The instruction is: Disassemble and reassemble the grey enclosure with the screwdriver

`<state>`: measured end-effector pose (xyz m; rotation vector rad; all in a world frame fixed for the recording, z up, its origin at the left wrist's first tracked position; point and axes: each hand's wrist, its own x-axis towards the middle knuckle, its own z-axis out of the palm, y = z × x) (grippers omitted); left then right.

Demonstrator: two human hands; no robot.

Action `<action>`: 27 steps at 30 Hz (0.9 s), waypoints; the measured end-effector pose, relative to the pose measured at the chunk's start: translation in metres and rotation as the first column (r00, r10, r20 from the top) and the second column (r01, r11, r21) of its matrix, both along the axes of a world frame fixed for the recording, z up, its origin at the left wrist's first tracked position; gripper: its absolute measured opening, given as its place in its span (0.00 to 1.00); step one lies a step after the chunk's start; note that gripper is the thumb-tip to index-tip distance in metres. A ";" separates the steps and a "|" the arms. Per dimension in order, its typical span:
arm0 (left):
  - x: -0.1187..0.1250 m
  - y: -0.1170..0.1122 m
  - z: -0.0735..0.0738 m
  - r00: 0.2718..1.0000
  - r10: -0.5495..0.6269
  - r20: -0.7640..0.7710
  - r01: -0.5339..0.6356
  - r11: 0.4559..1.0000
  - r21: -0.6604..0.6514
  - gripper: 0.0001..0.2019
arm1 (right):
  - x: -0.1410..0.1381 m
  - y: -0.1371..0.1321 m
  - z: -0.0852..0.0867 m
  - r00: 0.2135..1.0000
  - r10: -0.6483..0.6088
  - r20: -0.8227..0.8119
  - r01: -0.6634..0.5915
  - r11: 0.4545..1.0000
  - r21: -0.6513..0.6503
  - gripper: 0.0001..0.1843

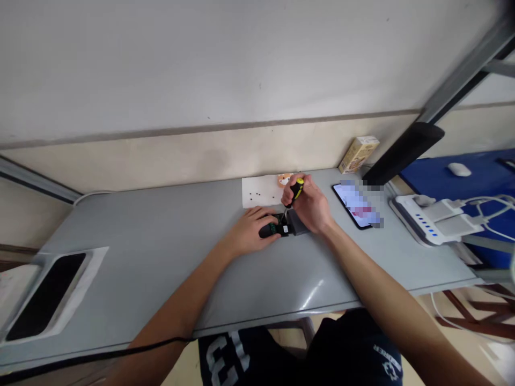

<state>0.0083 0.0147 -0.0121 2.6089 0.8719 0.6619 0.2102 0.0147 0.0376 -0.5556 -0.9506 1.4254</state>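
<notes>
My right hand point(309, 206) is closed around a small screwdriver point(296, 190) with a yellow and black handle, held upright with its tip down on a small black device point(277, 229) on the grey table point(161, 252). My left hand point(251, 230) lies over the left end of that device and holds it against the table. Just behind the hands lies a white sheet of paper point(259, 190) with several tiny dark screws on it. An orange round thing point(284, 179) sits at the paper's right end.
A phone point(356, 206) with a lit screen lies right of my hands. A small carton point(358, 154) stands against the wall. A white power strip point(426, 220) with cables sits at the right edge. A rectangular cut-out point(44, 297) opens in the table's left end.
</notes>
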 end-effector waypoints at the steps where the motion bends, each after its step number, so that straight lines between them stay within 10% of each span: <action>1: 0.000 0.000 0.000 1.000 -0.001 0.001 0.001 1.000 0.002 0.10 | 0.000 0.000 0.000 1.000 0.013 -0.021 -0.013 1.000 -0.008 0.19; 27: 0.001 -0.002 0.004 1.000 -0.012 -0.029 0.013 1.000 0.024 0.08 | 0.005 0.000 0.002 0.994 0.024 -0.110 -0.033 0.996 -0.082 0.12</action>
